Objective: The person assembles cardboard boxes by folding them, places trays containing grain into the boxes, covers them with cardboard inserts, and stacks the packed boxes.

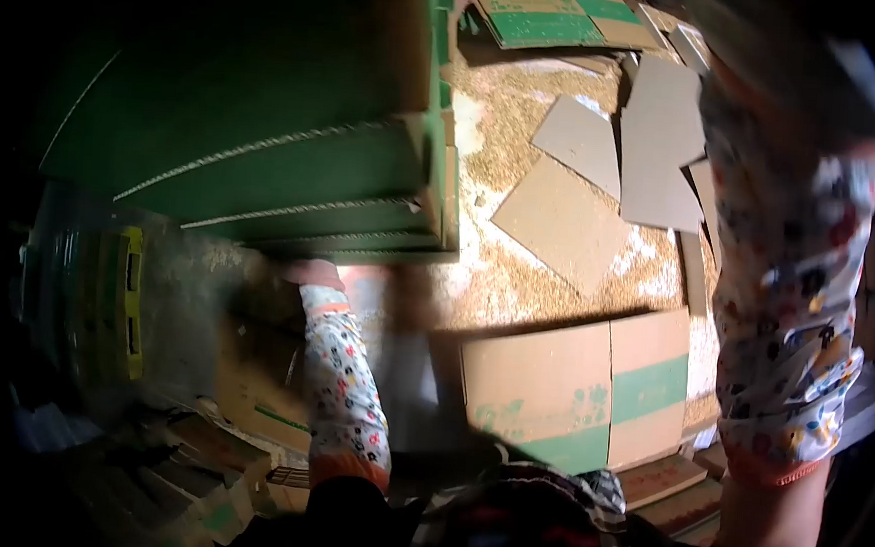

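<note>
At the upper left is a large stack of green and brown cardboard [293, 179] with corrugated edges showing. My left hand [309, 272], at the end of a patterned sleeve cover, is at the lower edge of this stack; its fingers are hidden beneath the cardboard. My right arm, in a matching sleeve cover [792, 285], reaches up along the right side. Motion smears its upper end, and the fingers of my right hand cannot be made out.
Loose grey-brown cardboard sheets [566, 221] lie on a speckled surface. A flattened green-and-brown box [561, 386] is nearest my body, with another [543, 14] at the top. Yellow-edged pallet-like object [133, 300] stands left. More cardboard [196, 459] lies lower left.
</note>
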Tool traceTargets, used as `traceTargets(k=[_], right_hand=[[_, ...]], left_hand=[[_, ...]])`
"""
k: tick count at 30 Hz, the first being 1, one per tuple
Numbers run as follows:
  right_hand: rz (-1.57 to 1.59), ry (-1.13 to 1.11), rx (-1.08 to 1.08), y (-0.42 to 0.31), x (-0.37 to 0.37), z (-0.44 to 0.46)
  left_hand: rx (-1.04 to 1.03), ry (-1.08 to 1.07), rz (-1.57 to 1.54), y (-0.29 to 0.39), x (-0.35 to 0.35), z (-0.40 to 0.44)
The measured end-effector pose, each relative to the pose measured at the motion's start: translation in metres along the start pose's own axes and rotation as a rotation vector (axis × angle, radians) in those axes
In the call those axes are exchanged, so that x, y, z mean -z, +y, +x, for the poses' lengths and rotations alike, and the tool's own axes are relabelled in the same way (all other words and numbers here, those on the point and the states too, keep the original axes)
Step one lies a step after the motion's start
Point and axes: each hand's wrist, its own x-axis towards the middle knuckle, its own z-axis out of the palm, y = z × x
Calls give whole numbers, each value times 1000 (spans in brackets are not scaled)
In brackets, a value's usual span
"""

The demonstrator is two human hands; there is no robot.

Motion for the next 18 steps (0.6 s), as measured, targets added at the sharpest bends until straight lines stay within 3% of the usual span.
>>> traceTargets(k=[3,5,8,10,11,12,13,14,15,18], right_hand=[[11,-77,-61,-11,13,-16],[41,-166,-145,-16,20,-46],[89,-327,-447,0,35,-145],[69,-388,-750,28,28,-241],[57,-373,-921,44,14,-302],[67,-325,-1118,54,-3,-367],[97,-111,-1211,79,-27,-464],[205,-62,-1261,72,-48,-509],[315,-30,-1303,61,-56,-543],[389,78,-1263,61,-57,-620]], left_hand=[[-135,235,157,-36,15,15],[365,28,509,-12,40,7],[833,-487,-192,-2,105,-70],[902,-1024,-303,-8,143,-137],[1187,-849,-71,15,149,-183],[1092,-719,43,53,144,-225],[971,-785,74,73,139,-249],[993,-880,-99,79,128,-261],[1013,-962,-280,83,118,-278],[937,-970,-145,106,93,-324]])
